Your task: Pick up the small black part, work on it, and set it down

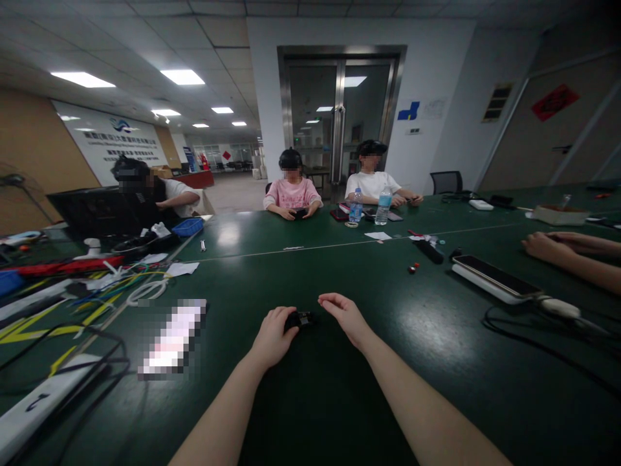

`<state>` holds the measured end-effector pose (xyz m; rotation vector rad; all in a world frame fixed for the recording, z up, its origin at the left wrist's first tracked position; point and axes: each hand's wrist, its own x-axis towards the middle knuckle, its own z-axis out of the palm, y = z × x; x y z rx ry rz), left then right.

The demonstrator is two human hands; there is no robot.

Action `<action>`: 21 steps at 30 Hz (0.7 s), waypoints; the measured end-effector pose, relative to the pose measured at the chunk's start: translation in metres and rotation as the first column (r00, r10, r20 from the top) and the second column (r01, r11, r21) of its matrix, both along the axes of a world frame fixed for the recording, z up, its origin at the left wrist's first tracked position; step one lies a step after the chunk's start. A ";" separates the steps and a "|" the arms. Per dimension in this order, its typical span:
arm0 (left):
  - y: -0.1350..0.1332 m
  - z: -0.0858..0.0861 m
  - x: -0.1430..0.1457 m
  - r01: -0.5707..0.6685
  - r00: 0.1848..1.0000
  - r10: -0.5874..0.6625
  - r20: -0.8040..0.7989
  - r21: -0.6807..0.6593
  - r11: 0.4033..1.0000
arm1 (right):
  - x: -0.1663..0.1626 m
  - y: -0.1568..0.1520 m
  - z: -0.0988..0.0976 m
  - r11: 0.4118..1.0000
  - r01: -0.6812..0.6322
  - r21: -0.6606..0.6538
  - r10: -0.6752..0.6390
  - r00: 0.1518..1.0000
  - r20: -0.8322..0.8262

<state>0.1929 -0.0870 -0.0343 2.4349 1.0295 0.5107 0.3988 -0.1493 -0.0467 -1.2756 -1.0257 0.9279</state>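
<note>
My left hand [275,336] is wrapped round a small black object [304,318] on the green tabletop. Pale, shiny bits show on its exposed right end; the rest is covered by my fingers, and I cannot tell its kind. Just to the right, my right hand [347,317] hovers close to the object without touching it. Its thumb and fingertips are drawn together in a pinch, and whatever may be between them is too small to make out.
A blurred-out bright phone-shaped thing [175,338] lies left, near cables [104,310] and a white power strip [46,408]. To the right are a phone [497,275] on a white block and another person's hands [557,249]. Bottles [383,206] and seated people are across the green table [330,401].
</note>
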 end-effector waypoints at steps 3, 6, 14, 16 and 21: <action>0.000 0.000 0.000 0.005 1.000 -0.005 0.010 0.010 1.000 | -0.003 -0.001 0.001 1.000 -0.004 -0.011 0.005 0.995 0.097; 0.001 -0.001 0.000 0.010 1.000 -0.010 0.012 0.020 1.000 | -0.007 -0.001 0.001 0.999 -0.034 -0.024 0.038 0.975 0.218; 0.002 -0.005 0.002 0.017 1.000 -0.019 0.022 0.073 0.997 | -0.022 -0.005 0.009 0.994 -0.110 0.028 0.075 0.826 0.559; 0.002 -0.004 0.001 0.022 0.999 -0.024 0.027 0.078 0.997 | -0.024 -0.007 0.010 0.993 -0.117 0.002 0.093 0.796 0.599; -0.001 0.001 0.001 0.025 1.000 -0.026 0.016 0.067 0.997 | -0.026 -0.009 0.012 0.993 -0.114 -0.041 0.111 0.726 0.678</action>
